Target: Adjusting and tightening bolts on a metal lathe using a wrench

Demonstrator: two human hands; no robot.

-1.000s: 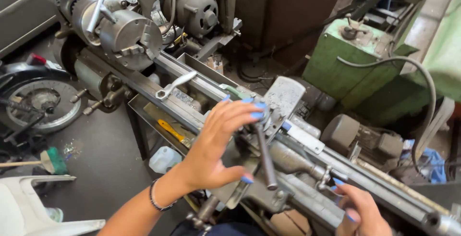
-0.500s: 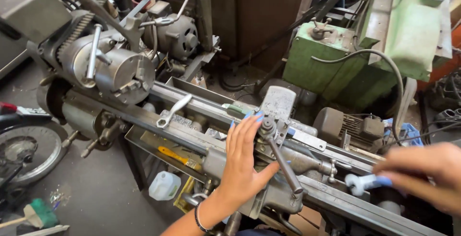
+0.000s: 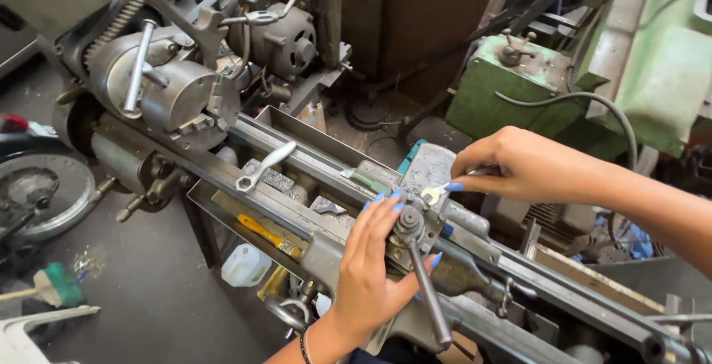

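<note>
A: Entry, head view. Observed the person's own body only. Left hand (image 3: 371, 271): bare, no glove, fingernails painted bright blue.

B: Anything worn at the wrist?

A: Yes. A thin dark beaded bracelet (image 3: 303, 345) circles the left wrist, just below the hand toward the frame's bottom edge. No watch visible, no ring that I can make out.

B: And the other side?

A: Right hand (image 3: 519, 167), up and right of the left hand: also bare, same blue polish on the nails. Forearm uncovered to the frame edge; no sleeve in view on either arm.
</note>
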